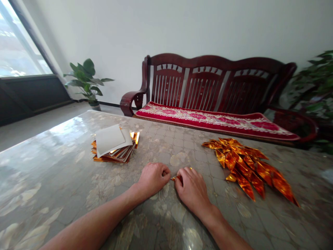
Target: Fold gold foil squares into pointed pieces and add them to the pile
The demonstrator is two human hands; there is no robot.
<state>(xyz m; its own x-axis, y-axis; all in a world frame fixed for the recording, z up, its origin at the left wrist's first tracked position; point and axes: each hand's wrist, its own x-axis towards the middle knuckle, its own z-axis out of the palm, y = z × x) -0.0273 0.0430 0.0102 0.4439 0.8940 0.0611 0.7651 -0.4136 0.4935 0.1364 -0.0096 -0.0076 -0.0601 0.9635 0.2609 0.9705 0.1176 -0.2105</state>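
My right hand (191, 189) has its fingers closed over a small piece of gold foil paper (173, 178), most of it hidden under the palm. One pointed end of the foil shows between the two hands. My left hand (155, 177) is just beside that point, with its fingers curled and thumb against them; whether it pinches anything is hidden. To the right lies a pile of folded gold foil shapes (240, 161) with pointed ends. At the left is an uneven stack of foil paper sheets (114, 142), the top ones showing their pale backs.
The hands rest on a patterned, glossy table (78, 184). Beyond its far edge stands a dark red wooden bench (200, 83) with a red floral seat cover (215, 119). A potted plant (88, 81) is at the back left, and more leaves (317, 83) are at the right.
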